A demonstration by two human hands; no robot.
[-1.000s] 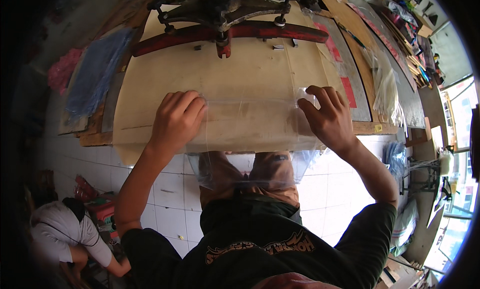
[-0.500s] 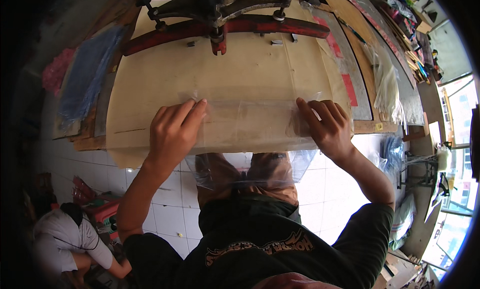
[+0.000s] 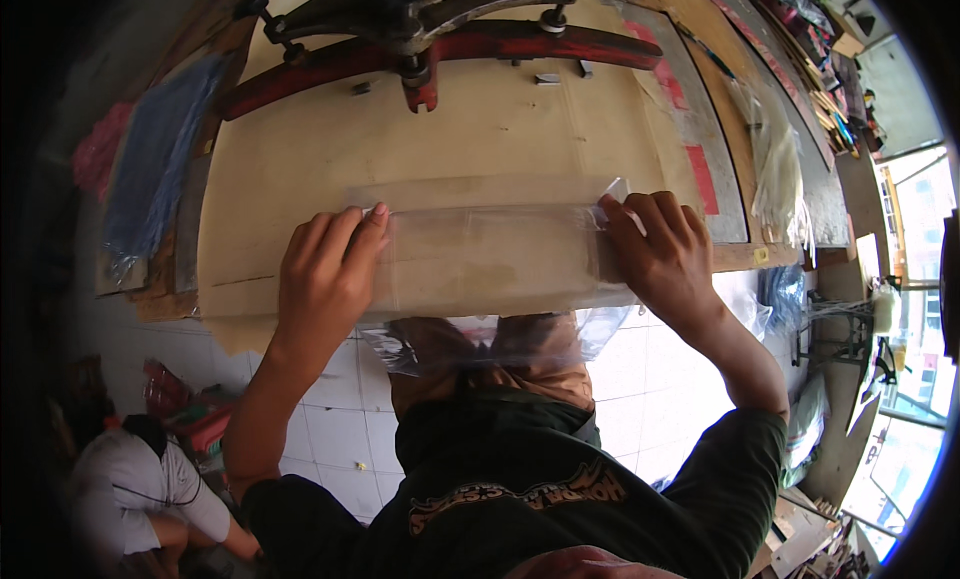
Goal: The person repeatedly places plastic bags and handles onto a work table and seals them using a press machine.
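A clear plastic sheet spans the space between my hands, its upper part lying over the tan-covered worktop. Its lower end hangs past the table's near edge, in front of my legs. My left hand pinches the sheet's left side between thumb and fingers. At the right side, my right hand pinches it the same way, and a corner of film pokes up by the thumb. Beyond the hands, a red curved bar of a press-like machine spans the worktop.
Small metal pieces lie beneath the bar. On the left is a stack of bluish plastic sheets, with a pink bundle behind. Whitish strips lie at the right. Another person crouches at the lower left.
My left hand has shifted slightly left and my right slightly right, so the plastic sheet looks flatter between them. More of its far edge shows. Both hands keep their pinch.
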